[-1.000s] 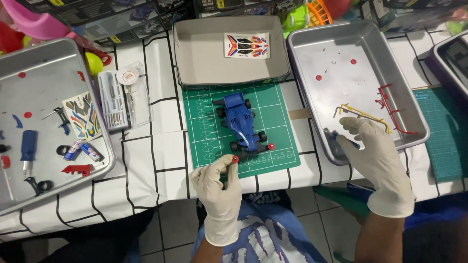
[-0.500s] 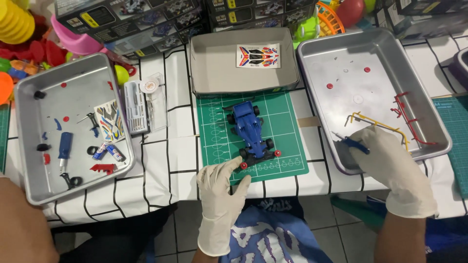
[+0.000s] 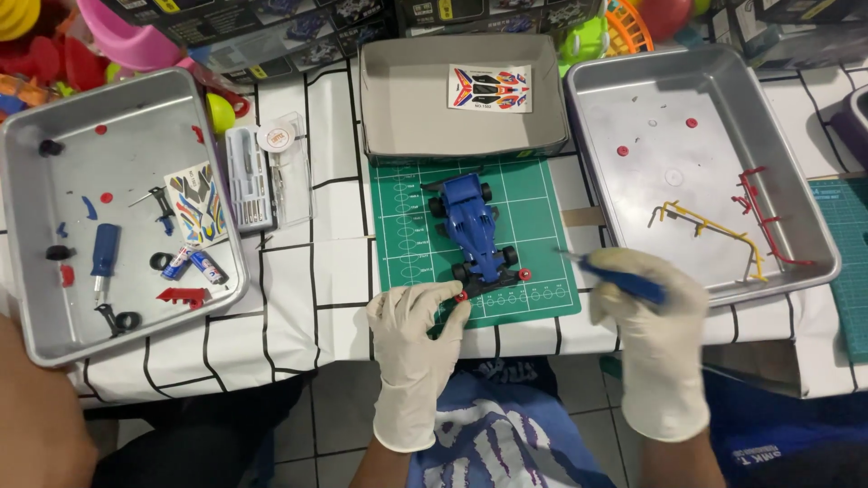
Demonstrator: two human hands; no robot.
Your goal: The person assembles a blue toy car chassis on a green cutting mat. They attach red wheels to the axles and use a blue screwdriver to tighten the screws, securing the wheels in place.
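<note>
Left hand grip: the gloved left hand rests on the near edge of the green cutting mat, its fingertips pinched on the small red wheel hub at the near-left corner of the car. The hand lies flat and low, which seems to steady the model.
Right hand grip: the gloved right hand is closed around a blue-handled tool, held like a pen. Its thin tip points left toward the car but is apart from it.
Model car: the blue toy racing car stands on the mat, lengthwise away from the person. A second red hub shows at its near-right corner, so both near ends are within easy reach.
Mat: it lies between two metal trays, probably to protect the white cloth with black lines under it.
Right tray: the metal tray on the right holds a yellow sprue frame, a red sprue frame and a few small red dots, just beside the tool hand.
Left tray: the metal tray on the left keeps loose parts together: a blue screwdriver, a sticker sheet, black tyres and red pieces.
Behind the mat: a grey box lid with another sticker sheet inside.
Between left tray and mat: a clear case of small tools.
</note>
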